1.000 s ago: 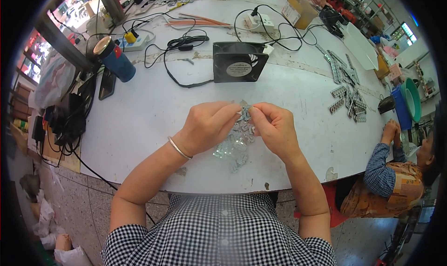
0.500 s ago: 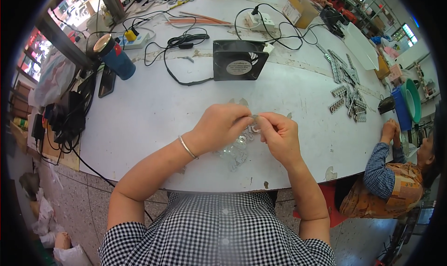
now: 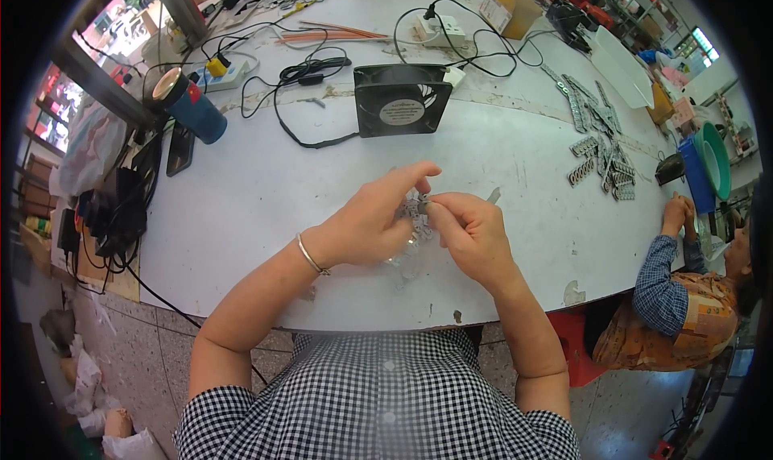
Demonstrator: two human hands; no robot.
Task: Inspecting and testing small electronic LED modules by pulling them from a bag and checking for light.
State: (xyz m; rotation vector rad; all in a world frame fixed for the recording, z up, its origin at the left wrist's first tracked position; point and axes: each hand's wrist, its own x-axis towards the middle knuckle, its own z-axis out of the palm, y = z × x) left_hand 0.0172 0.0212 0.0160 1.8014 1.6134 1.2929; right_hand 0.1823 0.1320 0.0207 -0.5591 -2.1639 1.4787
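Person in a checked shirt at the near edge of a white table, both forearms coming up from below; left hand with a thin bracelet at the wrist, fingers curled narrow around a small cluster of metal parts, index finger stretched out over it; right hand meets it, thumb and fingertips pinched tight on the same cluster, so both hands hold it just above the table near the front edge; a few clear bits lie on the table under the hands, too small to tell what; further back a black square fan stands with a black cable beside it; left of that a blue cup and a dark phone; right side, rows of metal strips; far back a white power strip; at the right edge another person in a plaid sleeve, hands on the table rim
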